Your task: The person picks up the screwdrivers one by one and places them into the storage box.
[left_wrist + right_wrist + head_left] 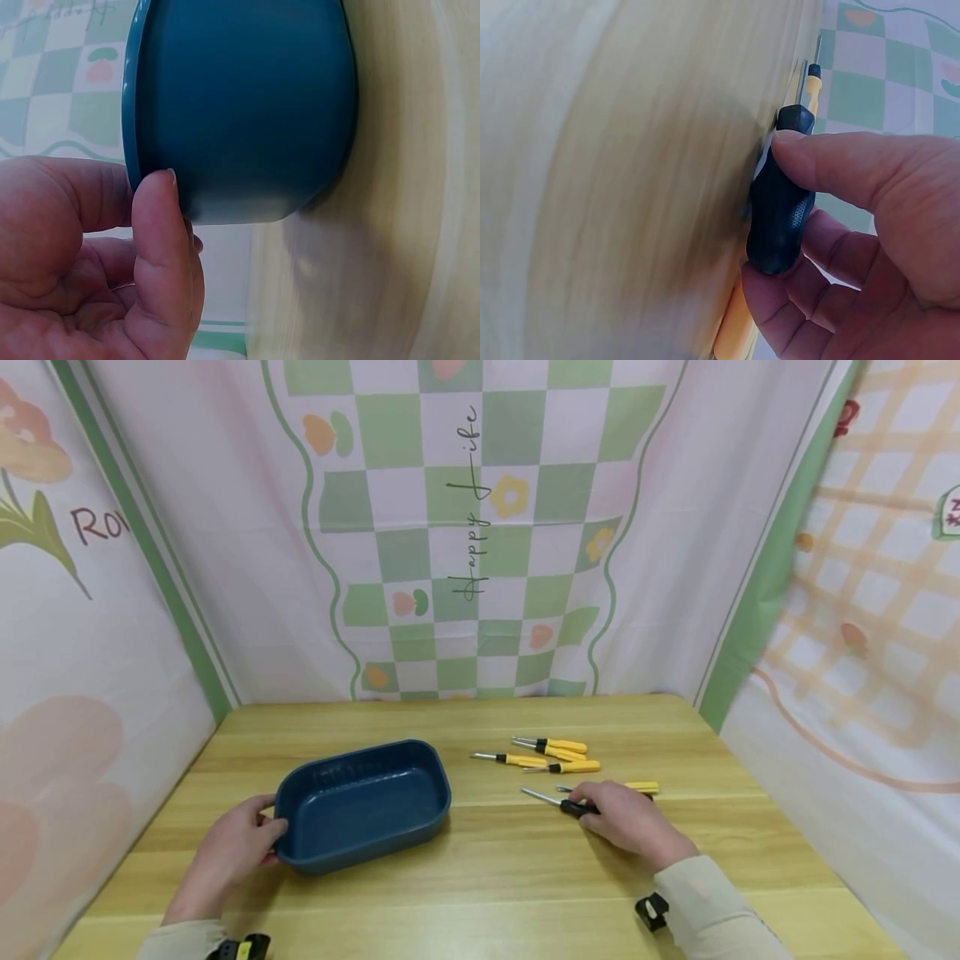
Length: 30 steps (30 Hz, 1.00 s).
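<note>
A dark blue plastic bin (352, 852) stands upright on the left of the table, its inside bare. My left hand (236, 847) pinches its left end at the rim, thumb and fingers on either side of the wall (247, 105). On the right, my right hand (630, 818) holds a black-handled screwdriver (780, 202) by its grip, thumb on one side and fingers on the other. Its shaft points left, low over the table. Right behind that hand lies a yellow-handled screwdriver (643, 787), partly hidden by the fingers.
Several yellow-handled screwdrivers (573, 767) lie in a loose group behind the right hand, shafts pointing left. The wooden table (480, 893) ends at a patterned cloth backdrop (450, 552), with cloth walls on both sides.
</note>
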Available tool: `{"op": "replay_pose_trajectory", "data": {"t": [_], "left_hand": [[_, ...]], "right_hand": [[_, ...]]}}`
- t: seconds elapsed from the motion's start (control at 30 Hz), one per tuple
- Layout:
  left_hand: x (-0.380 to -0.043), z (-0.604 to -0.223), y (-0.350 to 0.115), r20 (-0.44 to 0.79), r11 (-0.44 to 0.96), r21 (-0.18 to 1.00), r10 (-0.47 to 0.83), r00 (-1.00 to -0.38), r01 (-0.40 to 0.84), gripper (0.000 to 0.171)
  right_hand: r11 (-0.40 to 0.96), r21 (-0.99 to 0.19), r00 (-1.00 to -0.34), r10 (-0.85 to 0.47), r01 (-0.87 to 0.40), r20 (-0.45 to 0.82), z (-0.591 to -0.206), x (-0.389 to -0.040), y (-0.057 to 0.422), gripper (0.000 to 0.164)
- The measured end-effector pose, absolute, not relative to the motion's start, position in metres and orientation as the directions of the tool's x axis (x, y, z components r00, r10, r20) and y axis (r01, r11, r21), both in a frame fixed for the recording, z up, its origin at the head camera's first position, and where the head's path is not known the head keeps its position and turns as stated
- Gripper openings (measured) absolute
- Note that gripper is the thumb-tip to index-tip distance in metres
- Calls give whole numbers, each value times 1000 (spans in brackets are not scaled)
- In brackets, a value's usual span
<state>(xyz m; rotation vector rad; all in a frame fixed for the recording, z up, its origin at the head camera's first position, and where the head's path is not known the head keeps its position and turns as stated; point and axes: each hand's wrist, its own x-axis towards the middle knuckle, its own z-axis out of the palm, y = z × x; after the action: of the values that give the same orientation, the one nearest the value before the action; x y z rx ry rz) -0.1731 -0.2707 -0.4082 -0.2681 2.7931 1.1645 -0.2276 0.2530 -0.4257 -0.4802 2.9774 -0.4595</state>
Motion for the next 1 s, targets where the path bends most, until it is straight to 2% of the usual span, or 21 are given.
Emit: {"op": "replay_pose_trajectory", "data": {"t": [1.0], "left_hand": [[-174, -414, -248, -137, 671, 723, -96, -986, -166, 56]], "right_hand": [[857, -375, -931, -359, -354, 58, -413, -226, 246, 28]]}}
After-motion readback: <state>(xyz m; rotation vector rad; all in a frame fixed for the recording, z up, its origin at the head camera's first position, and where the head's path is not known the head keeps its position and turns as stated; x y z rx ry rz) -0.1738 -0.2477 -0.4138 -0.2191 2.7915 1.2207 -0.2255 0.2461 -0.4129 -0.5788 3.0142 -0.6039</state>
